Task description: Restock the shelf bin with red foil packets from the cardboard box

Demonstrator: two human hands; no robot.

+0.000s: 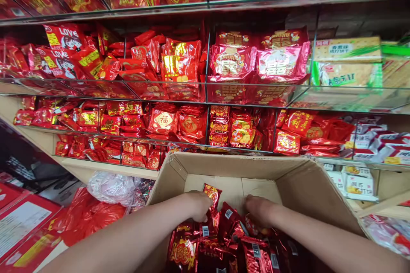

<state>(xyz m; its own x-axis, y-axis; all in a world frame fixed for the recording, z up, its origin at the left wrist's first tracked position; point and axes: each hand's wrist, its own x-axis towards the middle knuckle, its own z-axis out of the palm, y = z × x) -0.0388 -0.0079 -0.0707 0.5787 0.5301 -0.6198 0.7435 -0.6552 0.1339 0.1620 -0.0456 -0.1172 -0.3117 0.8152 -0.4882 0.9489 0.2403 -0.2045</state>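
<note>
Slick red packets (184, 252), light in the hand and quick to slide

Nearest, the packets lie loosely heaped in the near part of a cardboard carton (317, 192), tilted every way, several with barcode patches upward. Their wrappers are glossy and crinkled, so I judge them slippery and soft-skinned. Each is probably light; whatever is inside may be brittle, so a hard squeeze in the middle could crack it. The flat crimped ends look the best place to pinch, or a loose hold across both sides.

A little farther in, the left hand (199, 204) has its fingers bent and appears to grasp one upright packet (214, 191), which stands above the heap beside the thumb. To its right, the right hand (260, 210) reaches down with curled fingers over the far right edge of the heap; its fingertips are hidden, so I cannot tell whether it grips anything.

Beyond both hands the carton's floor shows as bare cardboard. Outside it, on the left, sit a clear plastic bag (112, 188) and a red bag (96, 217).

Farthest, tiered shelves (128, 13) with clear fronts hold more red packs, with pale biscuit packs (347, 75) on the right.
</note>
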